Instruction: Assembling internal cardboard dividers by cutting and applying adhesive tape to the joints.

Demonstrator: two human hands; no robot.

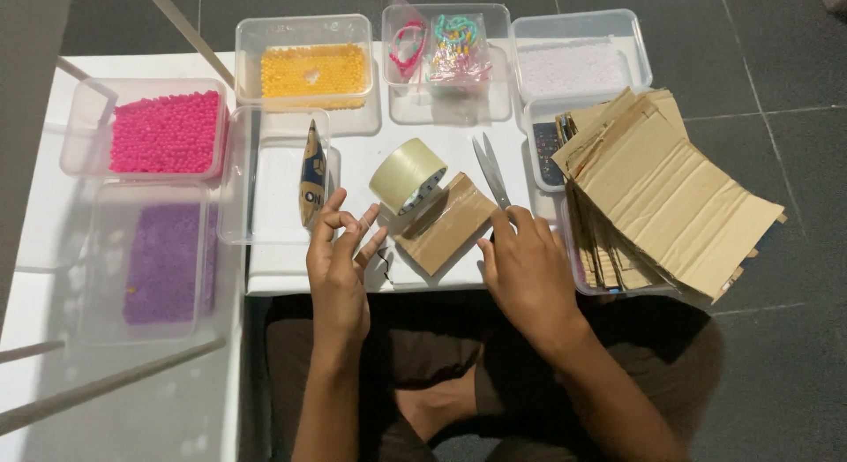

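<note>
Left hand (340, 268) fingers spread, empty, right hand (528, 268) loosely curled at steel scissors (490, 169), grip unclear; white desk (291, 272), brown cardboard piece (445, 224), tan tape roll (406, 173), dark tiled floor (776, 144)

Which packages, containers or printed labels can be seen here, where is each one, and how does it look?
Printed pouch: upright in an open clear tub, dark blue, tan and white.
Pink bead tub: far left, clear, rectangular.
Yellow bead tub: top centre-left, clear.
Purple bead tub: lower left, clear, lidded.
White bead tub: top right, clear.
Cardboard stack: right, brown pieces in a clear tub.
No signs or screens.
</note>
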